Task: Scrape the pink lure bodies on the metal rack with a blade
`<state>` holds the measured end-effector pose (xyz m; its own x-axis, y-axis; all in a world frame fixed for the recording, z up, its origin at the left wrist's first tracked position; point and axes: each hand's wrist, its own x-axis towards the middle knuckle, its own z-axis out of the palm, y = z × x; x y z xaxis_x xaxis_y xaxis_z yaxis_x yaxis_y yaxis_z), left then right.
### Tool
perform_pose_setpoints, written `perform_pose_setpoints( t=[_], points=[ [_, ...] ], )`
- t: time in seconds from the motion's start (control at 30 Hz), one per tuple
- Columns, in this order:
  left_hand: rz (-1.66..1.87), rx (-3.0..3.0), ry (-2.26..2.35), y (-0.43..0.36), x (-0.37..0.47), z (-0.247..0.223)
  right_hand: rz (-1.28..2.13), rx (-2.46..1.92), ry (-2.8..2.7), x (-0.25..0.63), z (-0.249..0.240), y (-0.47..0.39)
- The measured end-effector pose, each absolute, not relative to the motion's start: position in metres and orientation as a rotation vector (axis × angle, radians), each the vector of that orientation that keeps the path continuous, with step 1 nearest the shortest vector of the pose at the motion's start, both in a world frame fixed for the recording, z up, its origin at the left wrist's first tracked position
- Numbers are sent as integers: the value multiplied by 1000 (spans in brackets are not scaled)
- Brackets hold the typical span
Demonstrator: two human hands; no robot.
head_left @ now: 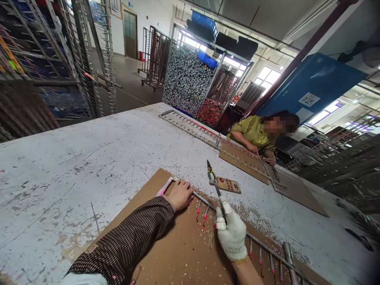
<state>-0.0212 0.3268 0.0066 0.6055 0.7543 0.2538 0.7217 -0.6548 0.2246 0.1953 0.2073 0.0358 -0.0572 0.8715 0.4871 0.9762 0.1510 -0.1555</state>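
The hooked metal bar (204, 201) is lying on a brown cardboard sheet (178, 253), its long axis slanting from the upper left, under the fingers of both hands, down to the lower right; its pink-tipped hooks (198, 210) are pointing towards the wearer. The bare left hand (180, 196) is the nearer one, its fingers grasping the bar just beside the pink-coated end piece (165, 187); the gloved right hand (231, 229) is clenching a round-headed metal tool (217, 190) farther along, over the middle stretch, the tool's head pointing up and away, beyond the bar's far side.

The left thumb is hiding beneath the palm; the glove is covering part of the bar and some hooks, so whether it is touching the metal one cannot tell; the lower edge of the view is cutting off the bar's right end, past a thick crosspiece (288, 255).

Farther out, pliers (209, 168) and a tan rectangular case (228, 185) are lying near the tool's head on the scuffed white table (97, 154); small chips are littering the surface, too fine to make out singly; across the table a person in a yellow-green top (252, 130) is bending over another hooked rack (190, 128), the fingertips there being too small to read.
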Motion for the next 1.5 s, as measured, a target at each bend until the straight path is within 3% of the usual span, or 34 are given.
perform_pose_setpoints(
  t=[0.1, 0.27, 0.4, 0.57, 0.73, 0.9, 1.07, 1.23, 1.4, 1.5],
  points=[
    [487, 2729, 1251, 327, -22, 9, -198, -1828, -2194, 194, 33, 207],
    [479, 2733, 1204, 328, -25, 11, -300, -1803, -1961, 192, 32, 207],
    [478, 2730, 1222, 328, -25, 10, -216, -1801, -2207, 193, 29, 207],
    [470, 2740, 1202, 328, -25, 12, -307, -1803, -1980, 196, 31, 203],
    [480, 2721, 1213, 328, -25, 12, -226, -1839, -2230, 194, 31, 205],
    [477, 2738, 1199, 329, -25, 11, -301, -1759, -1966, 192, 33, 208],
    [473, 2736, 1213, 328, -25, 11, -196, -1909, -2203, 192, 34, 212],
    [477, 2731, 1202, 328, -24, 10, -396, -1779, -1939, 192, 40, 212],
    [487, 2715, 1215, 327, -24, 10, -249, -1826, -2260, 189, 35, 212],
    [495, 2725, 1209, 328, -24, 9, -304, -1768, -1991, 191, 34, 210]
  ],
)
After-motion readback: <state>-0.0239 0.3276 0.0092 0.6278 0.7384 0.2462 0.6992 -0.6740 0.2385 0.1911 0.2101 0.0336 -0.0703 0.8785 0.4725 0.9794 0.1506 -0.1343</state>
